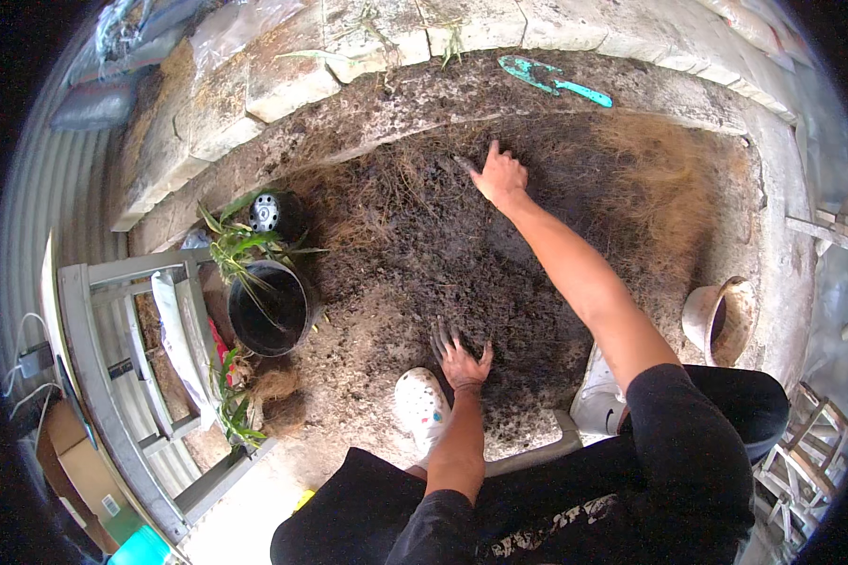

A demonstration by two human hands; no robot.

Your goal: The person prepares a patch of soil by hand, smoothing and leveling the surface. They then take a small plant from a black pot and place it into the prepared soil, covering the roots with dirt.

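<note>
Dark, damp soil (459, 261) mixed with fibres is spread over the ground before me. My left hand (463, 360) rests on the near part of it, fingers spread and blackened with dirt, just past a white clog. Farther out, my right hand (503, 175) reaches to the far side of the soil. Its thumb and index finger stand apart while the other fingers curl; nothing shows in its grasp. Dry brown coir-like fibre (668, 191) lies to the right of that hand. A turquoise hand trowel (555, 81) lies beyond it, by the block edging.
On the left stand a black plastic pot (270, 307), a smaller overturned pot (264, 212) and uprooted leafy plants (244, 247), beside a grey metal frame (124, 395). A tilted, dirty pot (721, 319) is at right. Pale concrete blocks (293, 88) curve along the back.
</note>
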